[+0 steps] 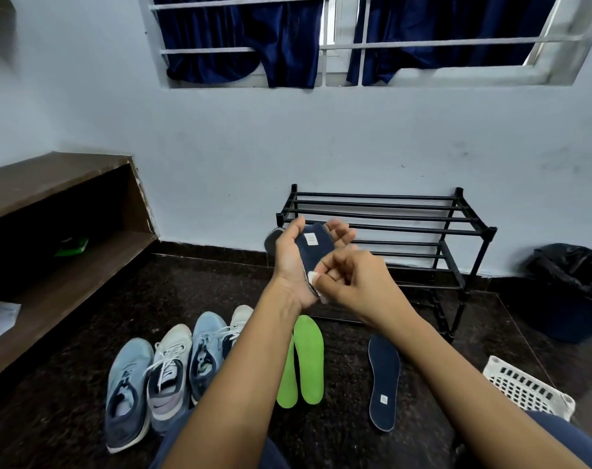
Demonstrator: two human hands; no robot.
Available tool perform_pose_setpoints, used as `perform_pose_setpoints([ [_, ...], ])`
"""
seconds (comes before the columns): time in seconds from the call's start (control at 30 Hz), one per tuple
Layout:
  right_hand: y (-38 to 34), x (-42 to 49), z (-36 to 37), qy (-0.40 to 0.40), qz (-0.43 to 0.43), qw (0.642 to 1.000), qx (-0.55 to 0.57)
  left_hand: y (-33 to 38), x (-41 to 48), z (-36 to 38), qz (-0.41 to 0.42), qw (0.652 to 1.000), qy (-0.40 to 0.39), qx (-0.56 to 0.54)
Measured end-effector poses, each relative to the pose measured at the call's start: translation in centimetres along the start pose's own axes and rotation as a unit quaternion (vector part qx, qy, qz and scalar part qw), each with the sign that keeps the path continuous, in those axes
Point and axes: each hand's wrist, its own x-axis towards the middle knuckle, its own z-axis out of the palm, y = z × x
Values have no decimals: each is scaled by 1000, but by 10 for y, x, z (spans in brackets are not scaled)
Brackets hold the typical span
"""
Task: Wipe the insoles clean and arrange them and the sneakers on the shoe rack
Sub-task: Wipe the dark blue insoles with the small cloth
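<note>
Item one: my dark blue trouser legs at the bottom edge. On the dark floor just beyond, four sneakers stand side by side at left. Two green insoles lie together at centre. A second navy insole lies apart to their right, and a white basket sits further right. Above these, my left hand grasps a navy insole, label side facing me, thumb and fingers curled round its edges. My right hand pinches a white wipe against that insole's lower end. Behind, the black shoe rack stands against the wall, its tiers bare.
</note>
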Motion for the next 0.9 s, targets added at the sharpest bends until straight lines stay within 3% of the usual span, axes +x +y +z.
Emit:
perform_pose_setpoints([
  [0.07, 2, 0, 0, 7, -4, 996, -92, 2, 1, -1, 15, 1000, -3, -2],
  [0.2, 10, 1, 5, 119, -62, 962, -237, -14, 0, 5, 2, 999, 4, 35],
  [0.33, 5, 1, 4, 143, -65, 984, -86, -19, 0, 6, -23, 998, 6, 50],
  [0.47, 1, 0, 0, 14, -24, 999, -19, -3, 1, 0, -7, 1000, 4, 10],
  [0.53, 1, 0, -1, -25, -21, 998, -61, 5, 2, -3, 10, 1000, -5, -8],
  [0.63, 4, 2, 1, 17, -38, 982, -186, 4, 2, -2, 19, 1000, -2, -1],
  [0.73, 8, 1, 5, 95, -81, 966, -227, -10, 0, 4, 10, 1000, 7, 24],
  [0.8, 6, 0, 6, 127, -107, 970, -176, -16, -1, 6, -13, 1000, 0, 24],
  [0.9, 1, -2, 1, 113, -66, 990, -50, -15, -3, 6, -29, 999, -8, 19],
])
